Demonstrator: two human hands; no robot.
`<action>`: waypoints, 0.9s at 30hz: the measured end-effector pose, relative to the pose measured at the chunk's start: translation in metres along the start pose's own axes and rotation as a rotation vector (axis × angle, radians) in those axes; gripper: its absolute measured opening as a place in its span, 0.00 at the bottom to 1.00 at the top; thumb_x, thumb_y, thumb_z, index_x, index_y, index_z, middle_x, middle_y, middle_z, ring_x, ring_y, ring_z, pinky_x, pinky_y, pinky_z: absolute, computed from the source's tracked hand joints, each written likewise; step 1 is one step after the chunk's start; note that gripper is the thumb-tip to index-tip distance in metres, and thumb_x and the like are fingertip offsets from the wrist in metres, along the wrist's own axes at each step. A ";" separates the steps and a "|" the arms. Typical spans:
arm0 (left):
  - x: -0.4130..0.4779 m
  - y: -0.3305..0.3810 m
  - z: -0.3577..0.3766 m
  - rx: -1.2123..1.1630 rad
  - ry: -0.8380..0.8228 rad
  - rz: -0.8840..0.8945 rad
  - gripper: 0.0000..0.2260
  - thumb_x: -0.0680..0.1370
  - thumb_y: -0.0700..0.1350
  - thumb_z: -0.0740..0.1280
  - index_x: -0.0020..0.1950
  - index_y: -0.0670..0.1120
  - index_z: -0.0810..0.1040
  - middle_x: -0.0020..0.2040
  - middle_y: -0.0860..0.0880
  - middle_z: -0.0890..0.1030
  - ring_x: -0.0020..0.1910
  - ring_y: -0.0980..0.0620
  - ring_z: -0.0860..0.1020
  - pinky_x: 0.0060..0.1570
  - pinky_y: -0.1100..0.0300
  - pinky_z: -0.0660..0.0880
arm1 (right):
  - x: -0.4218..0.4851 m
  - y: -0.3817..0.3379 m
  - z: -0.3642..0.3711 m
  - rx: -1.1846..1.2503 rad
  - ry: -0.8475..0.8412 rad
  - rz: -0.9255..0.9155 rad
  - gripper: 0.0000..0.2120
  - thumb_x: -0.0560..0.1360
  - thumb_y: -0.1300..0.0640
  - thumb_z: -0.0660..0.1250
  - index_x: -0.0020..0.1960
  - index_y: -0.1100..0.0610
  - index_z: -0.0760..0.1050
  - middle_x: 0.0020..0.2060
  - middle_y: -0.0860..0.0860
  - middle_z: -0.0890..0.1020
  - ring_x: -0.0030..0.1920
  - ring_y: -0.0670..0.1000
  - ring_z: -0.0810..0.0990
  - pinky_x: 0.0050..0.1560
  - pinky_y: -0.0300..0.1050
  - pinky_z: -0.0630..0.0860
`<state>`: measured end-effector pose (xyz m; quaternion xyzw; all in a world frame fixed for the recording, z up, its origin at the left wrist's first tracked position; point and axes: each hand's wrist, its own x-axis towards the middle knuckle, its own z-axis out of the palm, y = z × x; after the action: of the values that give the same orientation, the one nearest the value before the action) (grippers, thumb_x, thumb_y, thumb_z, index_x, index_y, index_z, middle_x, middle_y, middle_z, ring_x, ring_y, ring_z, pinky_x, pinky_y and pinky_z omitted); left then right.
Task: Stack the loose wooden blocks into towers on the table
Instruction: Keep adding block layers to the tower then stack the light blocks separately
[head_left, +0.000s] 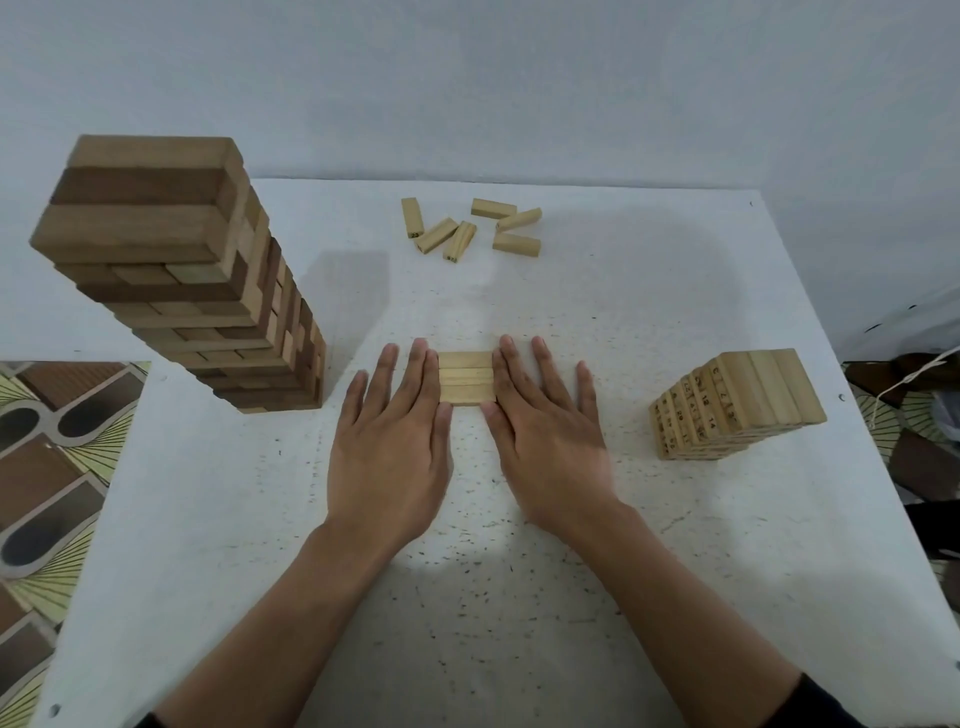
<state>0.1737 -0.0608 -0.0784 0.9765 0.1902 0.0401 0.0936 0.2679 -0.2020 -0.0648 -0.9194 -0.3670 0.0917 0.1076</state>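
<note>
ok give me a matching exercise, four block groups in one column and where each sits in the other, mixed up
Things
1. tall two-tone tower
2. short numbered tower
3. six loose blocks
4. row of three blocks

Places
A. flat between the left hand and right hand
B. far middle of the table
C. left side of the table
D. right side of the table

Pairs: 1-C, 2-D, 3-B, 4-A
</note>
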 end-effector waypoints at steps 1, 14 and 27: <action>0.000 -0.001 0.000 -0.008 0.001 0.000 0.26 0.86 0.54 0.42 0.83 0.46 0.52 0.83 0.51 0.52 0.82 0.50 0.45 0.80 0.49 0.47 | 0.000 0.000 0.000 0.003 0.005 0.000 0.28 0.84 0.43 0.37 0.82 0.50 0.41 0.80 0.41 0.41 0.79 0.46 0.32 0.78 0.56 0.33; -0.001 -0.002 0.001 -0.005 -0.001 0.026 0.26 0.86 0.54 0.42 0.82 0.44 0.52 0.82 0.48 0.54 0.82 0.47 0.48 0.80 0.47 0.51 | 0.000 0.001 0.000 -0.010 -0.028 0.000 0.29 0.83 0.41 0.34 0.81 0.49 0.37 0.79 0.41 0.37 0.78 0.46 0.29 0.77 0.54 0.29; 0.015 -0.019 -0.031 -0.261 -0.030 0.072 0.37 0.77 0.65 0.58 0.82 0.49 0.57 0.76 0.49 0.69 0.75 0.47 0.64 0.71 0.43 0.66 | 0.015 0.005 -0.045 0.235 -0.085 -0.024 0.37 0.79 0.38 0.63 0.81 0.49 0.52 0.79 0.46 0.58 0.79 0.48 0.53 0.77 0.49 0.49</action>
<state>0.1772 -0.0324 -0.0512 0.9627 0.1468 0.0532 0.2212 0.2934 -0.2011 -0.0244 -0.8912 -0.3691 0.1718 0.2002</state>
